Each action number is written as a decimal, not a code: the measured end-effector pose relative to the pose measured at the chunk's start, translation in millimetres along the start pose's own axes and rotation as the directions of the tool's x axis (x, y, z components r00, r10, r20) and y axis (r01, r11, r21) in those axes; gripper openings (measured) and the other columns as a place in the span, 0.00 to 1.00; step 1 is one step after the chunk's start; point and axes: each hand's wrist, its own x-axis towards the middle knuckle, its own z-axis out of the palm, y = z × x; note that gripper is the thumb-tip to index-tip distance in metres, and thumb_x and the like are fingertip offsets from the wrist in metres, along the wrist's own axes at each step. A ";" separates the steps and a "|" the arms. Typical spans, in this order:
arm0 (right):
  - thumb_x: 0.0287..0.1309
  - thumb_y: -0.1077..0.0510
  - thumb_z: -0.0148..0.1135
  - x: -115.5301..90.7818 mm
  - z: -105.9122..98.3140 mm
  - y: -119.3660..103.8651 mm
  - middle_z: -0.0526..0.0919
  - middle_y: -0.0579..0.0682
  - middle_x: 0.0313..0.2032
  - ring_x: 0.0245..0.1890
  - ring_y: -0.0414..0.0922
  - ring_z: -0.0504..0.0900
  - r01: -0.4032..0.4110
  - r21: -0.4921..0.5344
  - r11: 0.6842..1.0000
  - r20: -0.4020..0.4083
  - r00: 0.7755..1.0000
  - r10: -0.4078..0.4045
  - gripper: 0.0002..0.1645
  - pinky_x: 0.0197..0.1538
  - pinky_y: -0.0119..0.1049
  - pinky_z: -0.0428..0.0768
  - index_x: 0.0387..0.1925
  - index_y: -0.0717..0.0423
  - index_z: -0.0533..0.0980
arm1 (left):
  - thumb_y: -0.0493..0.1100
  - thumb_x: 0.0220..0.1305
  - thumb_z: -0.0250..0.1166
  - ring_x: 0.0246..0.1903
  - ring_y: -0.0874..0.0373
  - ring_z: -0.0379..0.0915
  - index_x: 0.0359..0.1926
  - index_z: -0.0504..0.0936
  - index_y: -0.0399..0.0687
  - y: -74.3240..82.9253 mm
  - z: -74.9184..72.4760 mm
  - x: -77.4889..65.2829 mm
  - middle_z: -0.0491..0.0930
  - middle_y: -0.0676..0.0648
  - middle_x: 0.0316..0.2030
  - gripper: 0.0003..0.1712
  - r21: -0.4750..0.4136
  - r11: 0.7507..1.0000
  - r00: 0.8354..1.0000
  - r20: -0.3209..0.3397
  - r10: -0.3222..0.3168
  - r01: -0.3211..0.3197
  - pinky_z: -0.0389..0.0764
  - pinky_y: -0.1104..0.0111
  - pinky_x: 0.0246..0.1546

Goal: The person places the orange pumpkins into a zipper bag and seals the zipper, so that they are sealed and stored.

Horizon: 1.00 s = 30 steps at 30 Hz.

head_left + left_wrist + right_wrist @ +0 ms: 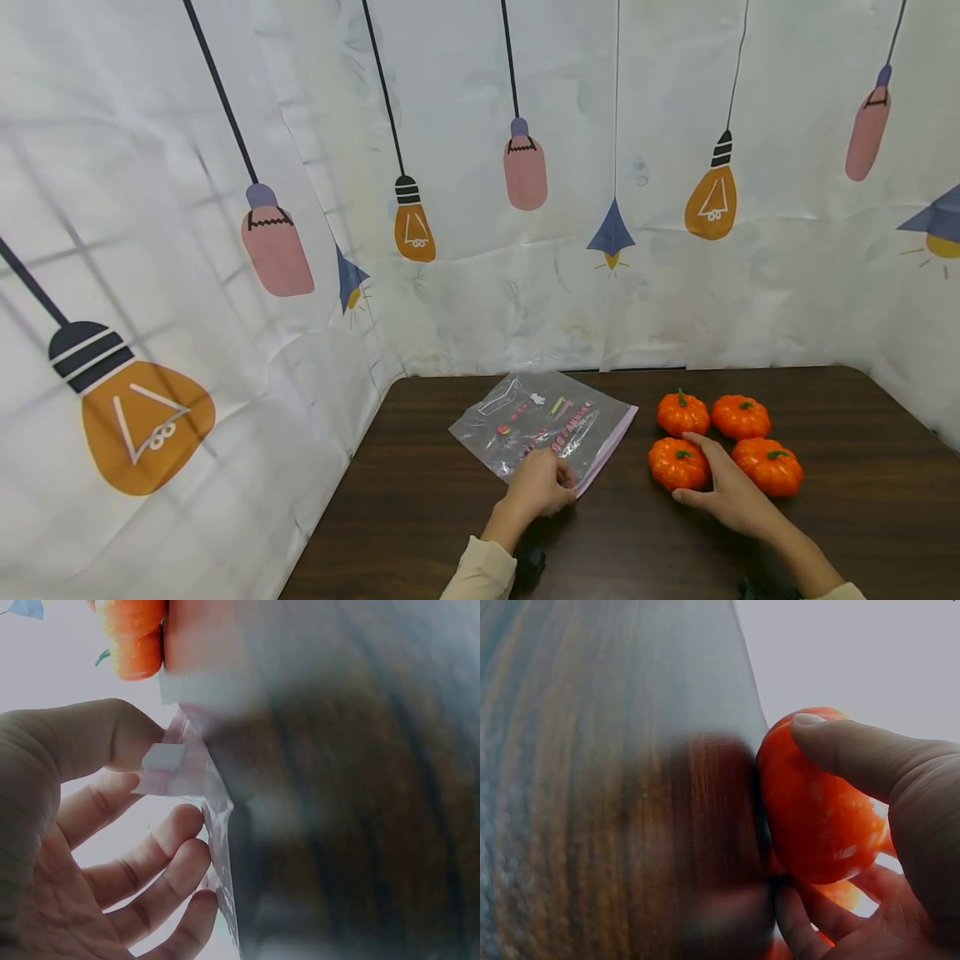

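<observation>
A clear printed zip bag lies flat on the table, its pink-edged opening facing front right. My left hand pinches that edge at the near corner between thumb and index finger, beside a white slider; the other fingers are bent behind the plastic. To the right, four small orange toy pumpkins with green stems sit grouped together. My right hand holds the front-left pumpkin, with the thumb over its near side and the fingers round the far side. In the right wrist view, this pumpkin stands low against the tabletop.
Behind the held one are a back-left pumpkin and a back-right pumpkin. A front-right pumpkin sits close by my right hand. The dark wooden table ends at a white printed curtain along the back and left.
</observation>
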 end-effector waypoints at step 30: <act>0.57 0.38 0.73 36.6 3.4 -23.3 0.63 0.68 0.72 0.64 0.67 0.73 -0.036 0.137 0.990 0.067 0.997 0.026 0.55 0.60 0.69 0.73 0.76 0.51 0.57 | 0.40 0.49 0.74 0.22 0.74 0.68 0.23 0.80 0.58 3.1 -11.5 0.7 0.81 0.59 0.23 0.10 -0.024 0.998 0.941 -0.337 0.039 -0.050 0.67 0.79 0.25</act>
